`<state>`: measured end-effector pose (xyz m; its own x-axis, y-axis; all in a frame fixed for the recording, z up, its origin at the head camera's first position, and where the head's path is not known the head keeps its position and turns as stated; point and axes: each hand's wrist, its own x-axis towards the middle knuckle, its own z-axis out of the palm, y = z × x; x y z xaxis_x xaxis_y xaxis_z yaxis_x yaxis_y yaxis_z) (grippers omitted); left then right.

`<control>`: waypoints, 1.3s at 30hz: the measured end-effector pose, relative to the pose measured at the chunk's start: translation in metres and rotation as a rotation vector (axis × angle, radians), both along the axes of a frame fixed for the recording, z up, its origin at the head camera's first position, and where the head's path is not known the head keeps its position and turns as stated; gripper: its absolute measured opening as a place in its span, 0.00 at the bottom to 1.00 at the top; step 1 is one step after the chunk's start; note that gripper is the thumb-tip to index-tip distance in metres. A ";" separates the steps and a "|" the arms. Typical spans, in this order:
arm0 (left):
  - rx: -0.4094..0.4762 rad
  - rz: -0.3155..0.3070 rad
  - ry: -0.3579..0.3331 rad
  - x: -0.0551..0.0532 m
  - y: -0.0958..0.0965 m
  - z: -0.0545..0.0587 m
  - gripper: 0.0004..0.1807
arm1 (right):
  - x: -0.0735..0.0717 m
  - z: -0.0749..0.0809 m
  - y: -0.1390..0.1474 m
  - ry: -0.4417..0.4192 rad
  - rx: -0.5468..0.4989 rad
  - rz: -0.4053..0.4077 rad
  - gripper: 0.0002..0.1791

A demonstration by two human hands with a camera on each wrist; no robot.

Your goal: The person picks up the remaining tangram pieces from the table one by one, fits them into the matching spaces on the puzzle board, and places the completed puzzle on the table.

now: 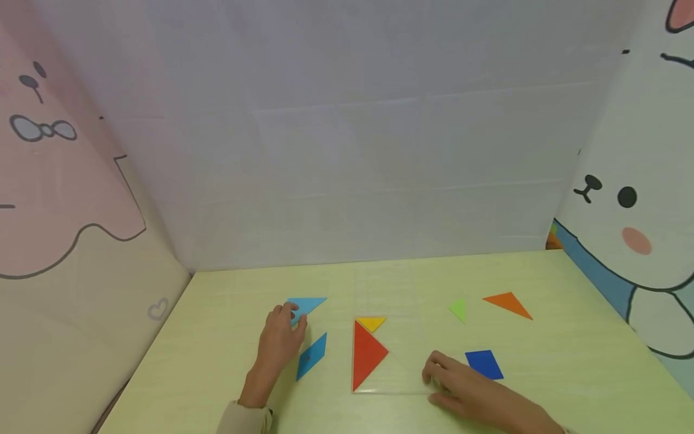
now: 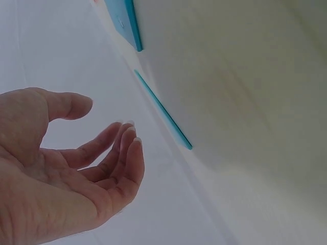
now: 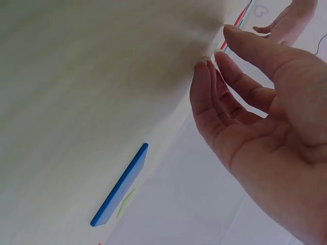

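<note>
In the head view my left hand hovers over a light blue triangle, covering its left part. The left wrist view shows that hand's fingers loosely bent and apart from the thin blue edge of the triangle. Just below it lies a blue parallelogram. My right hand is low over the table, fingers loosely bent, with nothing visible between them. It is by the lower right of a clear square tray and beside a dark blue square. A red triangle and a yellow triangle lie in the tray's left part.
Farther right on the pale yellow table are a small green triangle and an orange triangle. A white sheet hangs along the back, and cartoon-printed sheets stand at both sides.
</note>
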<state>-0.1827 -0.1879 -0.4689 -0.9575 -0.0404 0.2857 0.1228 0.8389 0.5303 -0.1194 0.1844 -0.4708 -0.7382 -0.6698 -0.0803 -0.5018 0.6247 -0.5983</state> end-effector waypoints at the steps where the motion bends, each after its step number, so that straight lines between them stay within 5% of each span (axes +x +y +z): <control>1: 0.004 0.000 -0.004 -0.001 0.000 0.001 0.13 | 0.000 0.000 0.000 -0.003 0.000 -0.004 0.06; 7: 0.017 -0.001 -0.022 -0.003 -0.002 0.002 0.13 | -0.002 -0.001 -0.001 -0.034 0.012 -0.036 0.06; 17: 0.014 0.007 -0.058 -0.006 -0.004 0.002 0.14 | -0.003 0.000 -0.003 0.055 0.033 -0.019 0.06; 39: 0.081 0.039 -0.107 -0.025 -0.018 0.011 0.17 | -0.004 0.002 -0.003 0.017 0.009 -0.038 0.06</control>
